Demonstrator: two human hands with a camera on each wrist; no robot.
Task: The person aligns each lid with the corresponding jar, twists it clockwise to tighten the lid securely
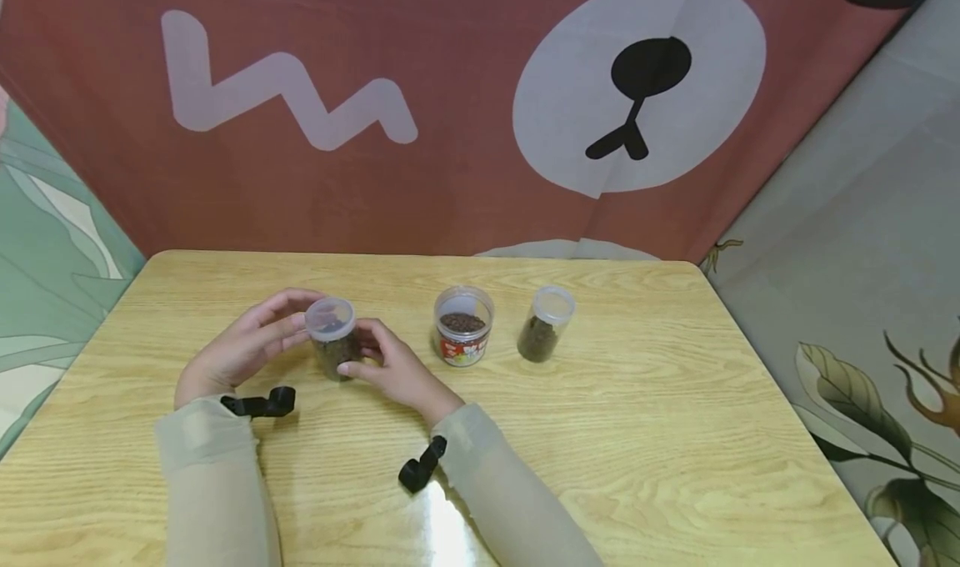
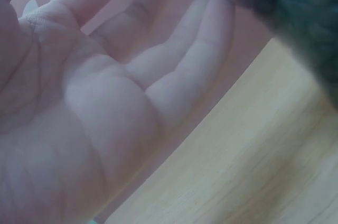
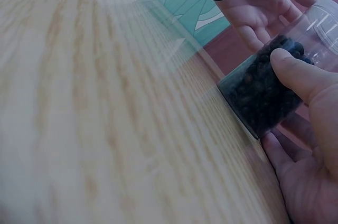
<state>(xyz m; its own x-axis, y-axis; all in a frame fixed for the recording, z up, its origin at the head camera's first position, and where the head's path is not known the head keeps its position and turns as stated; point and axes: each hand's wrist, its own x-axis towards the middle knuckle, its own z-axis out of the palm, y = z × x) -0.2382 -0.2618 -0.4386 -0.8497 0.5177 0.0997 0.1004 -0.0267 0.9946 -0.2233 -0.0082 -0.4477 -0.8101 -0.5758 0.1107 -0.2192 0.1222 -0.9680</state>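
A clear plastic jar (image 1: 337, 354) with a translucent lid (image 1: 330, 318) holds dark, bean-like pieces. My right hand (image 1: 397, 373) grips its lower body from the right, the thumb across the near side. In the right wrist view, the jar (image 3: 264, 89) has its base at or very close to the table; I cannot tell which. On the jar's other side is my left hand (image 1: 258, 338), fingers loosely bent near the lid. Whether they touch it is unclear. In the left wrist view, the left hand (image 2: 105, 92) shows its palm, with a blurred dark mass at upper right.
Right of the hands stands a clear tub (image 1: 463, 350) with a red patterned label, brown granules inside and no lid visible. Beside it is another lidded jar (image 1: 538, 338) with dark contents. The wooden table (image 1: 675, 434) meets a printed red cloth (image 1: 450, 200) at its back edge.
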